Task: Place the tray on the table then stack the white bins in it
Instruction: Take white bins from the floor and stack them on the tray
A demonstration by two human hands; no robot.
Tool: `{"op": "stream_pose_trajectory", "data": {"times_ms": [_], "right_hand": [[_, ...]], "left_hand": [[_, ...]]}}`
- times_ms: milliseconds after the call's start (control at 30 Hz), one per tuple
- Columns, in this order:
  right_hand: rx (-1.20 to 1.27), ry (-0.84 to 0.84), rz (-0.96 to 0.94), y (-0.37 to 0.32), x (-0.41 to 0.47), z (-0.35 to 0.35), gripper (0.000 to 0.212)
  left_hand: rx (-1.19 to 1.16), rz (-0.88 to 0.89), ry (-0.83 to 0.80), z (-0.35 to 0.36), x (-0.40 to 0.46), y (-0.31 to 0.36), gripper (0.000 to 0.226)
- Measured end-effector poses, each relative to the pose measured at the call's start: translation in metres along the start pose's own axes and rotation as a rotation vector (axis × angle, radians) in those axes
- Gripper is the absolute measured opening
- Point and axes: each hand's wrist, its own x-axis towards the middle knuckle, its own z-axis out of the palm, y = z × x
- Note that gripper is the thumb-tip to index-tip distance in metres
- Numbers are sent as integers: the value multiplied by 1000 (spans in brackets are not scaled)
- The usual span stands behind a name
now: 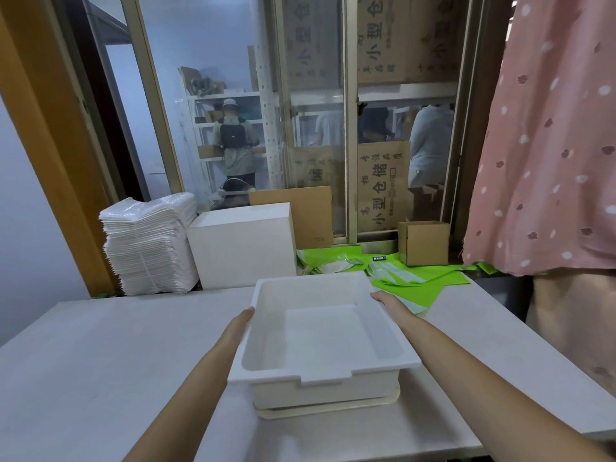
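Held between both hands, left hand [240, 323] and right hand [383, 300] flat against opposite long-side rims, fingers hidden: white bin [320, 341], long axis running away, directly over cream tray [333, 410] on tabletop [100, 355].

Beyond both grips, the cardboard sheet [383, 186] behind the window glass carried large printed characters, 小型仓储, seen sideways. The upper cardboard sheet [380, 38] showed 小型仓. Smaller print on both sheets was too small to read.
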Motion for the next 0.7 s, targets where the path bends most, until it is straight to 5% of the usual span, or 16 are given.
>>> {"op": "stream_pose_trajectory", "data": {"times_ms": [700], "right_hand": [[-78, -51, 48, -6, -2, -6, 30]], "left_hand": [[11, -17, 13, 4, 3, -2, 47]]}}
